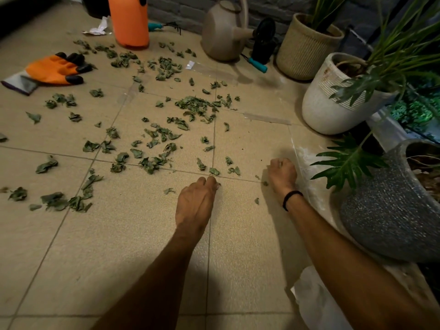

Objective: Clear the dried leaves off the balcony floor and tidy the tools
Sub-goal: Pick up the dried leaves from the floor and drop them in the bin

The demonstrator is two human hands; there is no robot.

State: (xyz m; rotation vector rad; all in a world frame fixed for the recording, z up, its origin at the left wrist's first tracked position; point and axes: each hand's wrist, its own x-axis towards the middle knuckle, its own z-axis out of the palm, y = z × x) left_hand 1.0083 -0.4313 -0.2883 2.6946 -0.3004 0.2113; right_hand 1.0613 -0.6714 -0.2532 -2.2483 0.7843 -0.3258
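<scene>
Your beige tiled floor [133, 246] meets plant pots [328, 110] at right. Dried leaves [195, 106], green and curled, lie scattered across its middle and left. Your left hand [195, 203] pinches one with bunched fingers; your right hand [282, 175] has its fingers curled tight, contents hidden.

Head-worn view, steeply down, near floor [119, 258]

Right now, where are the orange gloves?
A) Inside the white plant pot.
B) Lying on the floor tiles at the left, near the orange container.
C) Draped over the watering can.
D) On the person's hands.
B: the orange gloves lie on the tiled floor at the left, near scattered dried leaves, while the left hand and right hand are bare.
</scene>
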